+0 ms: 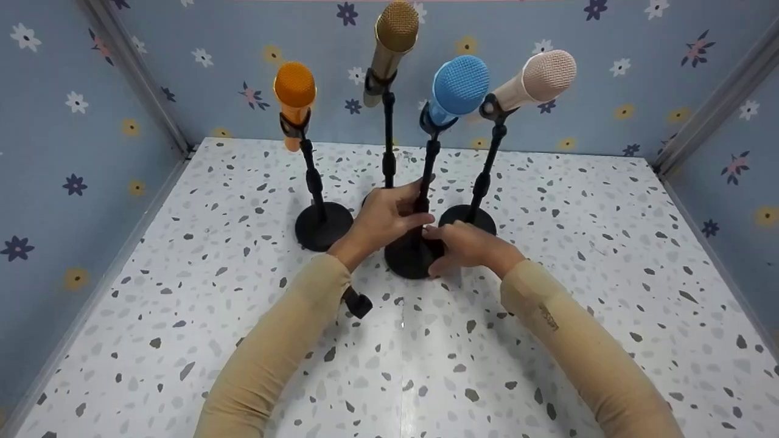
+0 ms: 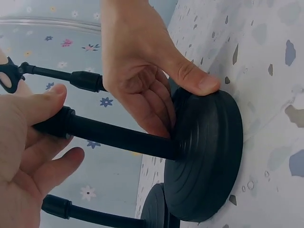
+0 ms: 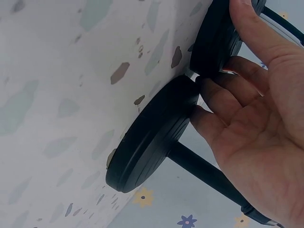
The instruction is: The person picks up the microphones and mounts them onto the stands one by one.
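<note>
A blue microphone (image 1: 461, 85) sits tilted in the clip of a black desk microphone stand. My left hand (image 1: 386, 216) grips the pole (image 2: 118, 137) of this stand at its collar, thumb on one side and fingers on the other. Lower down, my right hand (image 1: 468, 243) holds the round base (image 2: 209, 156) by its edge. In the left wrist view the right thumb lies on the rim, with the fingers curled over the ridged top. The right wrist view shows the right fingertips between this base and a neighbouring stand's base (image 3: 147, 137).
Three more microphones stand around it: orange (image 1: 295, 85) at left, gold (image 1: 397, 27) behind, pale pink (image 1: 548, 76) at right. A black clip-like piece (image 1: 359, 304) pokes out beside the left sleeve. Flowered panels (image 1: 201, 79) wall the speckled tabletop (image 1: 608, 243).
</note>
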Tool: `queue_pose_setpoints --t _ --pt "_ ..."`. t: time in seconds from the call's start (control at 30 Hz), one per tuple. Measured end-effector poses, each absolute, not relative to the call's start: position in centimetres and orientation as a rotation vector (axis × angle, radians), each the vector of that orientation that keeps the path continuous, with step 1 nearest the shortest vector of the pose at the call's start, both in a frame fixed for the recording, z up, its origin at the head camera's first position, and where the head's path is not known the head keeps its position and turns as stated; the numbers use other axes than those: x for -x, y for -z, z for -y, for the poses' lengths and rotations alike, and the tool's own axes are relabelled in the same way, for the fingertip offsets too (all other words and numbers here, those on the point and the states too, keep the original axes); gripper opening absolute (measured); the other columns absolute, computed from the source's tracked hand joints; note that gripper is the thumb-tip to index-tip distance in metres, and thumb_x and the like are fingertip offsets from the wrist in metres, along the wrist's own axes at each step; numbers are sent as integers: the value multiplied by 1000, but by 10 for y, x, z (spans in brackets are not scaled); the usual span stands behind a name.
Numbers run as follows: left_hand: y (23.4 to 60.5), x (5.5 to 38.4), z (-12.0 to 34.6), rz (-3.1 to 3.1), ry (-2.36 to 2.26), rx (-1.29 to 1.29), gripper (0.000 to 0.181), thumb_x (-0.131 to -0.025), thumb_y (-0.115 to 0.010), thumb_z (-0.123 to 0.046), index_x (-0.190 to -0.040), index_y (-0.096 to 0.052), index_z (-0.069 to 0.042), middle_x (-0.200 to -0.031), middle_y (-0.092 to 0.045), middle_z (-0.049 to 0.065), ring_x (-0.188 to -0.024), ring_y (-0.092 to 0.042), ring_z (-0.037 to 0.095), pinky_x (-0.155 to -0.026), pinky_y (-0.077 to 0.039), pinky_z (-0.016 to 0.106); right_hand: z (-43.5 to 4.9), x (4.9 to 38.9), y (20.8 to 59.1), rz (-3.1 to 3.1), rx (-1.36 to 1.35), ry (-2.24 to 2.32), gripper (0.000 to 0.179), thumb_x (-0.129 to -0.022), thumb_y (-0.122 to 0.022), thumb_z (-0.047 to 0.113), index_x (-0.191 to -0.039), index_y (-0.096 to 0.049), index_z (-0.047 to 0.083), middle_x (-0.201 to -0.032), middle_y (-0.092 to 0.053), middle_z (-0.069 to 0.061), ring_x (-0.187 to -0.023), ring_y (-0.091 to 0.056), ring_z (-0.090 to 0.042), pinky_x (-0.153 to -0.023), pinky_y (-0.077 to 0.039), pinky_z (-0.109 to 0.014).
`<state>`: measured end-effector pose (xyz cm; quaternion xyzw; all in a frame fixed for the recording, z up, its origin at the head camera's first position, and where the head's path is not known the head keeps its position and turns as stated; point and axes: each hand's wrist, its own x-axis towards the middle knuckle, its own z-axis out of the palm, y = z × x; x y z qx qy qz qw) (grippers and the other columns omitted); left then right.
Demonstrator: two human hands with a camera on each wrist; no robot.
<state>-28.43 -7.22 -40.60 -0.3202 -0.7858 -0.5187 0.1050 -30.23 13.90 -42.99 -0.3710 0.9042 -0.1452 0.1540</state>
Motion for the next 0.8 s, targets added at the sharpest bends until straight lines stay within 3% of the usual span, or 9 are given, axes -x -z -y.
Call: queue_pose_setpoints --t 0.27,0.43,0.53,0.67,0.8 --pt "406 281 75 2317 1734 1011 44 -99 -64 -3 -142 -56 1 -130 -67 13 -117 -66 22 -99 -51 29 -138 302 433 -2595 1035 399 74 -82 -87 34 -142 -57 2 -139 -60 -15 -115 -65 -26 -99 -51 -39" --pt "407 279 73 2301 1733 932 37 -99 -66 -7 -135 -63 -1 -123 -71 10 -109 -69 18 -93 -54 29 -138 302 433 -2587 995 403 77 -82 -86 36 -145 -55 4 -145 -55 -15 -120 -62 -28 -102 -49 -38" --pt "408 279 72 2274 1692 901 34 -96 -71 -9 -129 -68 -2 -113 -73 7 -96 -69 14 -85 -56 29 -137 301 431 -2586 979 404 77 -82 -86 35 -145 -54 4 -148 -52 -14 -123 -60 -30 -104 -48 -39" --pt "409 279 70 2242 1606 858 33 -93 -76 -14 -124 -72 -5 -96 -71 3 -81 -63 11 -73 -53 28 -137 301 430 -2591 987 409 77 -82 -86 34 -145 -54 4 -146 -54 -15 -117 -63 -27 -101 -50 -39" --pt "410 279 67 2211 1554 841 35 -92 -78 -17 -125 -72 -8 -93 -69 2 -79 -62 11 -72 -52 26 -138 301 429 -2604 1025 406 76 -82 -86 34 -144 -55 2 -143 -56 -15 -109 -65 -25 -96 -52 -38"
